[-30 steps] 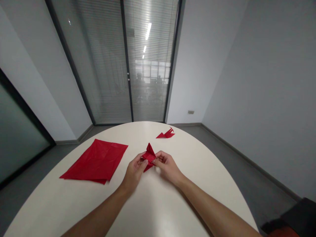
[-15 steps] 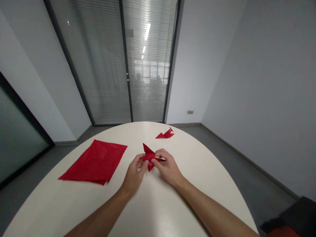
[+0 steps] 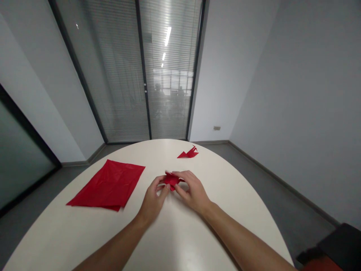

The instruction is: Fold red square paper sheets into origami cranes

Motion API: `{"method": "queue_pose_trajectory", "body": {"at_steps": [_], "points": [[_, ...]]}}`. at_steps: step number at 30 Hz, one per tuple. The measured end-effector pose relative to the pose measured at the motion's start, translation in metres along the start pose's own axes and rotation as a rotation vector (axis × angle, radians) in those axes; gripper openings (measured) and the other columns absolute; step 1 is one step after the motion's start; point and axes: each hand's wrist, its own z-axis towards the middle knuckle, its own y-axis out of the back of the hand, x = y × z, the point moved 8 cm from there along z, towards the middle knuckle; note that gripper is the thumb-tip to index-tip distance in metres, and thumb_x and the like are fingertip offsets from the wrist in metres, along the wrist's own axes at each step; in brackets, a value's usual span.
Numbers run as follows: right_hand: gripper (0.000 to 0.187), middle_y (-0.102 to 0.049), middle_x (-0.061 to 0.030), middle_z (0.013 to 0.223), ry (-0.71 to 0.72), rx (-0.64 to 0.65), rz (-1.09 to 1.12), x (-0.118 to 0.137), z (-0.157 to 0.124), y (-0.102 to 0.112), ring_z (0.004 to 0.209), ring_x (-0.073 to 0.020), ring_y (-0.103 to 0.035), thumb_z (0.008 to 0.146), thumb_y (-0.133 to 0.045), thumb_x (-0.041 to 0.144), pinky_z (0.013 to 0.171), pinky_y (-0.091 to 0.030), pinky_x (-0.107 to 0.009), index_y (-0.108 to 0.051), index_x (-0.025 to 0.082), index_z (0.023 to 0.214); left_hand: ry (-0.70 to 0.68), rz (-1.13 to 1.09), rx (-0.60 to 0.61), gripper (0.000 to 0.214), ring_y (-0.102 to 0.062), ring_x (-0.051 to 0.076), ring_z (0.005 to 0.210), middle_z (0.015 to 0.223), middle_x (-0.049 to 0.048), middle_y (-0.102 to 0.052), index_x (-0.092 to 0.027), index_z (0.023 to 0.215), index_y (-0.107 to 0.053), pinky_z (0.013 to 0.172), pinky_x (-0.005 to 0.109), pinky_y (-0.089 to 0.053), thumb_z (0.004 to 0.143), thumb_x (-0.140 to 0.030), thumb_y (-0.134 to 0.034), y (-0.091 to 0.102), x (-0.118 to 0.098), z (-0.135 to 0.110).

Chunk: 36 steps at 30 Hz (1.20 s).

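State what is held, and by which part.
The folded red paper: the left hand grips its left side, the right hand its right side.

Red folded paper (image 3: 171, 180), red sheets (image 3: 108, 186), red origami figure (image 3: 191, 153), cream table (image 3: 225, 188), grey-striped blinds (image 3: 121, 86)

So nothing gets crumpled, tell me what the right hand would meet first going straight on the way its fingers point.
The small folded red paper, which the right hand holds at its fingertips; beyond that, probably the left hand, though depth is hard to judge.
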Motion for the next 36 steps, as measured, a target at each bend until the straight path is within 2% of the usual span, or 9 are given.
{"method": "queue_pose_trajectory", "body": {"at_steps": [3,6,9,15,18,21,24,29,36], "points": [[0.027,-0.070,-0.0085,0.112,0.100,-0.017,-0.040,0.006,0.000,0.004,0.102,-0.0245,-0.065,0.094,-0.058,0.020,0.088,-0.052,-0.043,-0.057,0.027,0.121,-0.008,0.005,0.004,0.030,-0.065,0.024,0.104,0.116,0.0110,-0.070,-0.018,0.112,-0.064,0.093,0.038,-0.049,0.088,-0.037,-0.063,0.000,0.001,0.000],[0.023,-0.071,-0.0080,0.112,0.153,0.088,-0.091,0.011,0.001,-0.003,0.103,-0.0244,-0.065,0.096,-0.052,0.017,0.087,-0.050,-0.043,-0.059,0.027,0.115,-0.017,-0.005,0.021,0.029,-0.065,0.024,0.105,0.115,0.0109,-0.070,-0.018,0.111,-0.065,0.094,0.038,-0.049,0.088,-0.036,-0.063,-0.001,0.000,0.001],[0.034,-0.070,-0.0097,0.115,0.135,0.152,-0.146,0.011,0.002,-0.008,0.101,-0.0260,-0.063,0.095,-0.053,0.017,0.085,-0.050,-0.044,-0.056,0.026,0.128,-0.030,0.012,-0.007,0.030,-0.064,0.025,0.107,0.116,0.0113,-0.068,-0.018,0.111,-0.063,0.094,0.039,-0.050,0.086,-0.035,-0.066,0.001,0.000,0.000],[0.059,-0.067,-0.0118,0.121,0.068,0.102,-0.154,0.003,0.003,-0.006,0.107,-0.0297,-0.059,0.091,-0.058,0.018,0.090,-0.049,-0.050,-0.043,0.027,0.148,-0.117,0.045,0.008,0.031,-0.058,0.025,0.120,0.127,0.0114,-0.063,-0.019,0.119,-0.061,0.105,0.040,-0.046,0.090,-0.029,-0.063,0.000,-0.007,-0.003],[0.049,-0.062,-0.0119,0.129,0.078,0.054,-0.187,0.003,0.003,-0.003,0.116,-0.0298,-0.056,0.092,-0.059,0.019,0.096,-0.048,-0.051,-0.055,0.030,0.139,-0.131,0.028,0.016,0.033,-0.056,0.025,0.125,0.132,0.0113,-0.061,-0.020,0.123,-0.061,0.107,0.040,-0.045,0.091,-0.029,-0.062,-0.002,-0.009,-0.004],[0.028,-0.056,-0.0115,0.136,0.083,-0.038,-0.226,0.006,0.004,0.006,0.123,-0.0301,-0.051,0.091,-0.062,0.021,0.101,-0.045,-0.052,-0.068,0.029,0.118,-0.123,0.027,0.017,0.037,-0.056,0.025,0.126,0.136,0.0110,-0.059,-0.021,0.128,-0.057,0.108,0.040,-0.045,0.091,-0.028,-0.061,-0.003,-0.008,-0.005],[0.014,-0.059,-0.0110,0.133,0.106,-0.061,-0.232,0.009,0.003,0.008,0.124,-0.0295,-0.052,0.091,-0.064,0.022,0.100,-0.045,-0.051,-0.069,0.026,0.103,-0.143,0.084,0.031,0.039,-0.058,0.024,0.124,0.134,0.0108,-0.060,-0.022,0.130,-0.055,0.109,0.042,-0.044,0.091,-0.026,-0.060,-0.004,-0.007,-0.006],[0.015,-0.070,-0.0071,0.117,0.222,0.001,-0.172,0.017,0.002,0.002,0.113,-0.0242,-0.061,0.091,-0.063,0.016,0.097,-0.045,-0.044,-0.063,0.023,0.104,-0.253,0.227,0.032,0.035,-0.058,0.023,0.121,0.128,0.0093,-0.062,-0.022,0.126,-0.058,0.109,0.042,-0.043,0.091,-0.023,-0.059,-0.004,-0.014,-0.008],[0.024,-0.070,-0.0062,0.094,0.149,-0.043,-0.111,0.013,0.002,0.005,0.087,-0.0213,-0.062,0.094,-0.060,0.020,0.082,-0.048,-0.039,-0.060,0.023,0.118,-0.144,0.206,-0.007,0.041,-0.061,0.024,0.118,0.127,0.0104,-0.062,-0.021,0.125,-0.053,0.105,0.041,-0.047,0.086,-0.026,-0.066,-0.002,-0.009,-0.008]]}}
